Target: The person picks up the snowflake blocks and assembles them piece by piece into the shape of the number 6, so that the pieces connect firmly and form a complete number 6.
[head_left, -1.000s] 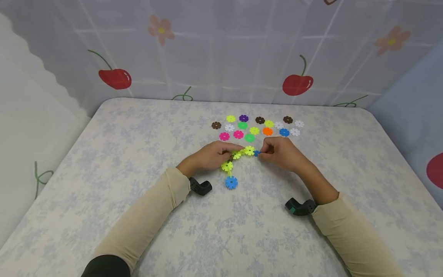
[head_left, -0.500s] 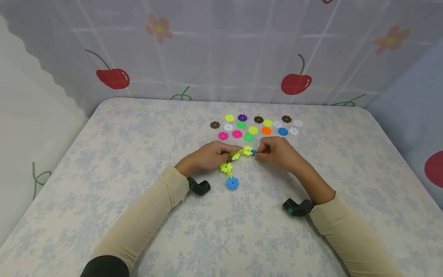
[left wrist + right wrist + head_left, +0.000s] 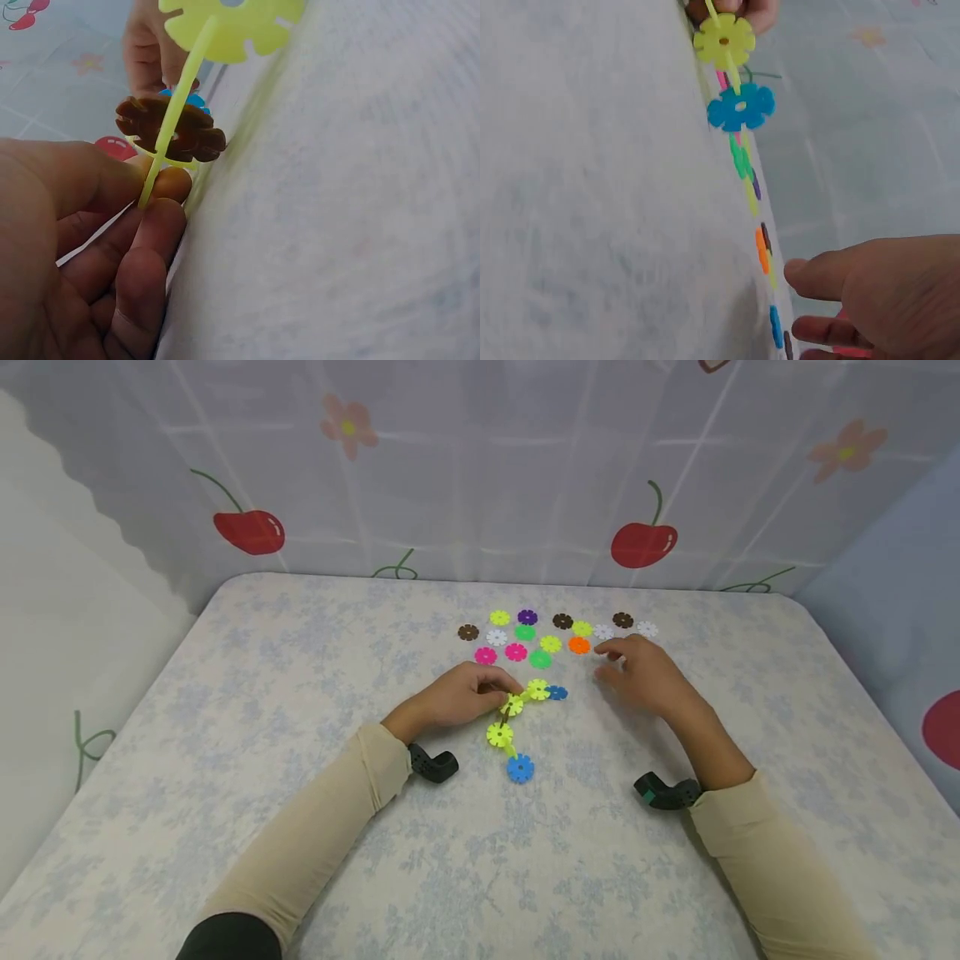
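A chain of slotted snowflake discs bends across the table, mostly yellow discs [image 3: 498, 735] with a brown disc [image 3: 199, 139] among them. One blue disc [image 3: 521, 768] ends it at the front, and another blue disc [image 3: 557, 692] ends it at the right. My left hand [image 3: 461, 695] pinches a yellow disc of the chain between thumb and fingers. My right hand [image 3: 648, 677] hovers apart from the chain, fingers loosely bent and holding nothing. It is by the loose discs, close to a loose blue disc [image 3: 775, 326], which the hand hides in the head view.
Loose discs lie in rows at the back: an orange disc [image 3: 579, 645], pink disc [image 3: 485, 656], green disc [image 3: 540, 659], purple disc [image 3: 527, 617], brown disc [image 3: 468, 632] and several others. Behind the table [image 3: 300, 643] hangs a curtain [image 3: 465, 468] with cherry prints.
My right hand has let go of the blue disc at the chain's right end and moved right and back toward the loose discs. The chain's front end has swung a little right and nearer.
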A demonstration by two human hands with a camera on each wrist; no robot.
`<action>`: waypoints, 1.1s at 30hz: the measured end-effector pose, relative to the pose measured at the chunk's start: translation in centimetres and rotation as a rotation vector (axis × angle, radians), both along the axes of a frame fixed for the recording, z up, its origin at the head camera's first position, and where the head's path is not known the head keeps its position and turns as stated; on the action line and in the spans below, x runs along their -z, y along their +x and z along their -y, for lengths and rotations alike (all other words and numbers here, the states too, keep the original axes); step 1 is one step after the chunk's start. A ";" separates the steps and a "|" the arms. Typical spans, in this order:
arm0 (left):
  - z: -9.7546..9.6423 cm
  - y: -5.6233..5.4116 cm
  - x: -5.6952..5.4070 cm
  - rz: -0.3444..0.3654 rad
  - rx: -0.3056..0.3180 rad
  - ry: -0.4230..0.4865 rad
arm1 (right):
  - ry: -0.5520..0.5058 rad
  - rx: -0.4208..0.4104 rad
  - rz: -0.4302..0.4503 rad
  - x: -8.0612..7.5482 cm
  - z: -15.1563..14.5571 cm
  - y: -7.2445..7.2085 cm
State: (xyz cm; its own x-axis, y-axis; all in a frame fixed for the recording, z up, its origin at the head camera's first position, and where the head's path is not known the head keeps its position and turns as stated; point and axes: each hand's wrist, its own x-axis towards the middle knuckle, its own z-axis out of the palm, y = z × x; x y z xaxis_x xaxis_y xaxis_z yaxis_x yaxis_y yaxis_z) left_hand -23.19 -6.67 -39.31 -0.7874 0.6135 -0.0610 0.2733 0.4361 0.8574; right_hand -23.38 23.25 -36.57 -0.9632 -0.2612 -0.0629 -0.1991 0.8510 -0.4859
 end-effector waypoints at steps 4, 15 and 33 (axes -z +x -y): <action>0.1 -0.1 0.2 0.010 -0.003 0.008 | 0.152 0.076 -0.026 0.5 -1.3 -0.5; 0.0 -0.5 0.4 0.003 0.022 0.021 | 0.028 0.088 0.011 0.8 -2.0 -0.7; 0.0 -0.6 0.6 -0.026 0.019 0.013 | -0.438 0.049 0.345 0.5 -0.2 0.0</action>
State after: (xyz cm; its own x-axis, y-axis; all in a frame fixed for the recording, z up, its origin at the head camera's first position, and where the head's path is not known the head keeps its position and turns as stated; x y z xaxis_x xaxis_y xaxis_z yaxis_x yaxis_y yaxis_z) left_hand -23.81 -6.67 -39.95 -0.7769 0.6288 -0.0328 0.3033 0.4194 0.8556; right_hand -23.41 23.45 -37.09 -0.9178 -0.2893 -0.2719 0.0684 0.5594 -0.8260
